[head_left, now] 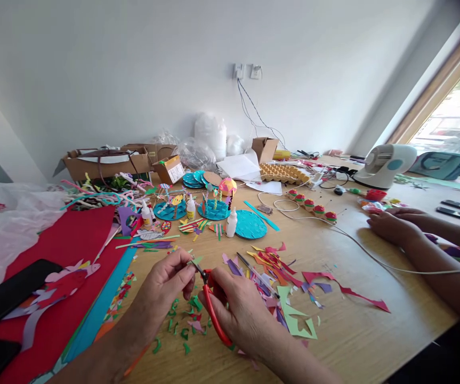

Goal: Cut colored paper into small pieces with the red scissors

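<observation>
In front of me, my right hand [240,304] is closed around a pair of scissors [217,317] with red handles. The dark blades point up and left at a small green paper piece [196,261]. That piece is pinched between the fingertips of my left hand [169,280]. Green paper clippings [184,333] lie scattered on the wooden table [357,330] below both hands. Beside my right hand are a heap of coloured paper scraps [272,266], a pen [257,274] and a light green cut-out sheet [293,314].
Glue bottles [232,223] and blue round plates [250,224] stand ahead. Red sheets [65,245] and a black phone [17,293] lie left. A white cable [357,242] crosses the right side, near another person's hands [393,228]. A white fan-like device [387,164] stands behind.
</observation>
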